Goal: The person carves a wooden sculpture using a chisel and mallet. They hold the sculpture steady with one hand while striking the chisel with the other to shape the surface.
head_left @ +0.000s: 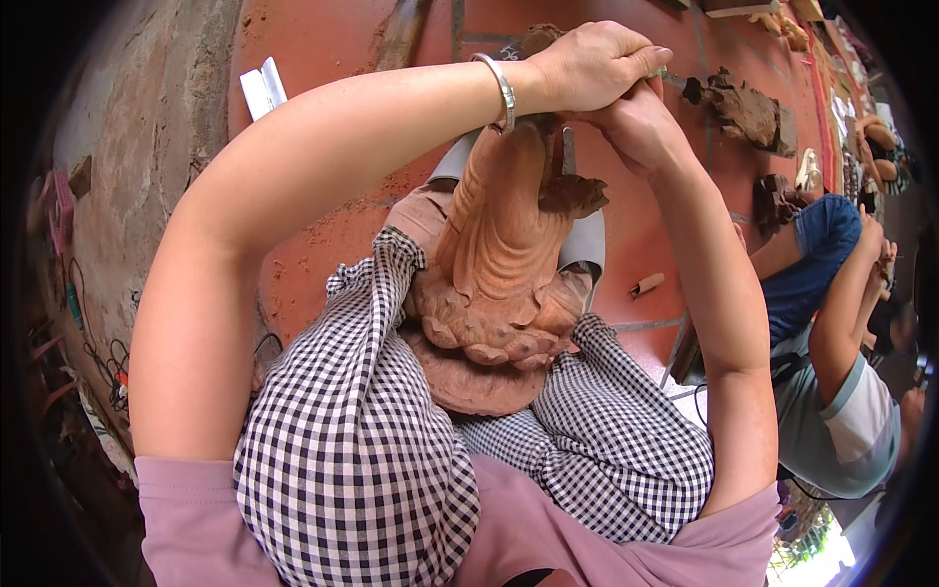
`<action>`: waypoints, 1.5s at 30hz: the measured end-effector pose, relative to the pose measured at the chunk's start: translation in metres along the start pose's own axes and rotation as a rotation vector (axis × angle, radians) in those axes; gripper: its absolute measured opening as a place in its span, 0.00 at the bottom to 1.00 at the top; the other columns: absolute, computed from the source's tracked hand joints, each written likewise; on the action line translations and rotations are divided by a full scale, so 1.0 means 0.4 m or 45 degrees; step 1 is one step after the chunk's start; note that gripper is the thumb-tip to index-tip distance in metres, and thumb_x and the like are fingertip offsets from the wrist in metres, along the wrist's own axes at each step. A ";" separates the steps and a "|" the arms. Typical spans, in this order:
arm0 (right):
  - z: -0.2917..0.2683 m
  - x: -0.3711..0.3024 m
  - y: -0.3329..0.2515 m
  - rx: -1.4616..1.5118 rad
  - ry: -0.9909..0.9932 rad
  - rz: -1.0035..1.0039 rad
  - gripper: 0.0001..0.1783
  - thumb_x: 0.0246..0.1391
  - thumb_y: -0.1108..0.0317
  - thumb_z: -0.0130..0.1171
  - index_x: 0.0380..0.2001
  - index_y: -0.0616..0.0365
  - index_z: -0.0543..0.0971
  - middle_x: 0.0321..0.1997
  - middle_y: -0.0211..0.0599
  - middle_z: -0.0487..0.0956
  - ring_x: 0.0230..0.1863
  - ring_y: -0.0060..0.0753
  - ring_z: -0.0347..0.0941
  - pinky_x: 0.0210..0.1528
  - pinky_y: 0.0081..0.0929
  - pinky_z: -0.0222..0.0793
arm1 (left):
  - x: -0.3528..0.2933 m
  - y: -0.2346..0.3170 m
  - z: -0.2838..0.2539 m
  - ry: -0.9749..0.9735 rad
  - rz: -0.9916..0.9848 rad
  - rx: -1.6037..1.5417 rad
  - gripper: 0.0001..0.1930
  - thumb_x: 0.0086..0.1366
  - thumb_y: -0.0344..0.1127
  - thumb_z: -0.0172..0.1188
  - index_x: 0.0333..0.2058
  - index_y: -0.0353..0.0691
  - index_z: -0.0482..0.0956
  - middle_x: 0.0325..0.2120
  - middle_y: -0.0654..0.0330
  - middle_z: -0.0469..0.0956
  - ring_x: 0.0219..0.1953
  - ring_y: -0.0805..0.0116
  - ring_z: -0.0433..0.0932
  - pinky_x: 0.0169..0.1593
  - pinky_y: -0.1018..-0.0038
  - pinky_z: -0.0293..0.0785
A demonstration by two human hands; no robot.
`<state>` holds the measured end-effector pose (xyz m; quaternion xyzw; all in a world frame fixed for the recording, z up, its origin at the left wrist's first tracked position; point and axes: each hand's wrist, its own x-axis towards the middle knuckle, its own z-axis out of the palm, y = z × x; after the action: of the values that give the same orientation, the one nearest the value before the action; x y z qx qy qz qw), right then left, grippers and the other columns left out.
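A reddish-brown carved wooden statue (499, 245) with draped robe folds and a petalled base lies between my legs, its base toward me. At its far end, my left hand (592, 67) is closed, with its fingers bent over and touching my right hand (636, 125). The right fingers curl in under the left ones. A small pale-green bit shows at the left fingertips, too small to name. What either hand grips is hidden by the fingers. The statue's far end is partly covered by my hands. A metal bangle (503, 93) circles my left wrist.
Red floor tiles (323, 264) with wood dust surround me. A rough wood chunk (748, 112) lies to the right, with a small curled piece (647, 285) nearer. A white folded object (262, 88) is at the far left. Another person (831, 342) sits close on my right.
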<state>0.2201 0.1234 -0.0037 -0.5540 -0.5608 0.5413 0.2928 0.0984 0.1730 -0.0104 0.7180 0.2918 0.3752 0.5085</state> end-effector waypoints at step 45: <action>0.020 -0.044 0.012 0.131 0.120 0.036 0.25 0.57 0.76 0.62 0.58 0.64 0.71 0.59 0.40 0.75 0.63 0.37 0.70 0.66 0.34 0.68 | 0.006 0.026 0.026 -0.238 0.194 0.234 0.25 0.72 0.51 0.52 0.30 0.33 0.84 0.26 0.48 0.83 0.31 0.55 0.81 0.41 0.62 0.77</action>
<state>0.2180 0.1036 -0.0054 -0.5710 -0.5099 0.5467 0.3392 0.1087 0.1665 -0.0021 0.8135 0.2209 0.3158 0.4356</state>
